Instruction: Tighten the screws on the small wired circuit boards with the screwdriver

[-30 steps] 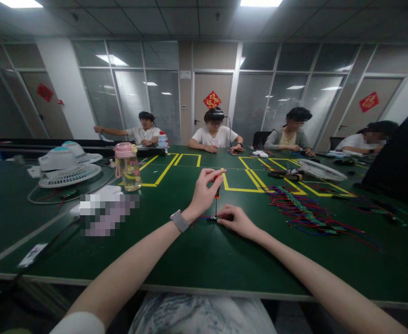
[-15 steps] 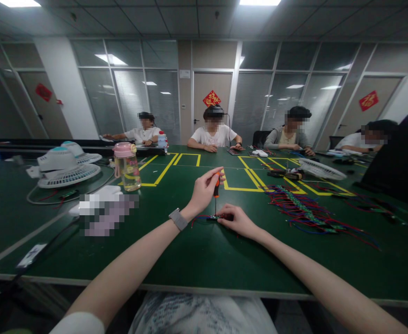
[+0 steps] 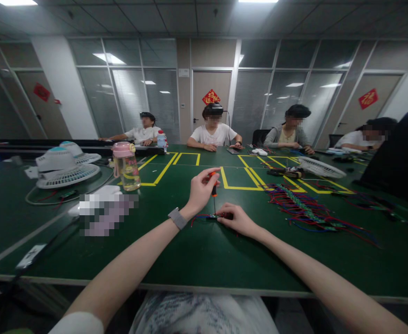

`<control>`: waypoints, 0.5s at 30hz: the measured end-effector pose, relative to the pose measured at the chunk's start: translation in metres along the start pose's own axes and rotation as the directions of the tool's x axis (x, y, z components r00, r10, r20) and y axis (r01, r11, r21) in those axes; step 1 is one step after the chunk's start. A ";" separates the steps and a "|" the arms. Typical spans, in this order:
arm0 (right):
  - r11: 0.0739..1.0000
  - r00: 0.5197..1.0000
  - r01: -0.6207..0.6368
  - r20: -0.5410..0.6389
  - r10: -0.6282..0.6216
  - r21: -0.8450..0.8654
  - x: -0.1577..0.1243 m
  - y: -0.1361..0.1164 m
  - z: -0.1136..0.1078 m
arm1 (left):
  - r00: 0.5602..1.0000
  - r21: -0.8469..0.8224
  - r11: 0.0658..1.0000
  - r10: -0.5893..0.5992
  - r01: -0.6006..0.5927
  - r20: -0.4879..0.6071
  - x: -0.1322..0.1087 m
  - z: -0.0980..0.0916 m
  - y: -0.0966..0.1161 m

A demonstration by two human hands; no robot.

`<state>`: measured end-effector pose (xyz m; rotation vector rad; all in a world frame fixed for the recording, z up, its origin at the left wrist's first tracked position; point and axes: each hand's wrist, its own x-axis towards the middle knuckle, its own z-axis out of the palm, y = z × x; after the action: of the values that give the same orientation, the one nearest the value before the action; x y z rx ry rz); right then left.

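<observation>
My left hand (image 3: 201,188) is closed around the orange and black handle of a screwdriver (image 3: 214,189), which stands nearly upright. Its thin shaft points down, with the tip at a small circuit board (image 3: 211,217) lying on the green table. Whether the tip sits in a screw is too small to tell. My right hand (image 3: 237,219) pinches the right end of that board between thumb and fingers. Red and blue wires stick out from the board's left end, and more wires show beneath my right fingers.
A row of circuit boards with red and blue wires (image 3: 303,208) lies to the right. On the left stand a pink-lidded bottle (image 3: 126,169) and white fan parts (image 3: 66,169). Yellow tape (image 3: 244,188) marks the table. Several people sit across it, near a white fan grille (image 3: 320,167).
The screwdriver's top has shifted slightly left together with my left hand, whose fingers have curled a little differently on the handle. My right hand and the board stay put.
</observation>
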<state>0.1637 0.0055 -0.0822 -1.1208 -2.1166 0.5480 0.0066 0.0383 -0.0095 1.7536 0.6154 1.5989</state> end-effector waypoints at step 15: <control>1.000 1.000 -0.002 0.010 0.001 0.007 -0.001 -0.004 -0.002 | 0.997 0.121 0.990 0.076 -0.079 0.030 0.002 -0.002 0.005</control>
<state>0.1634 0.0029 -0.0788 -1.1182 -2.1212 0.5624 0.0042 0.0367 -0.0045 1.9053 0.6524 1.6181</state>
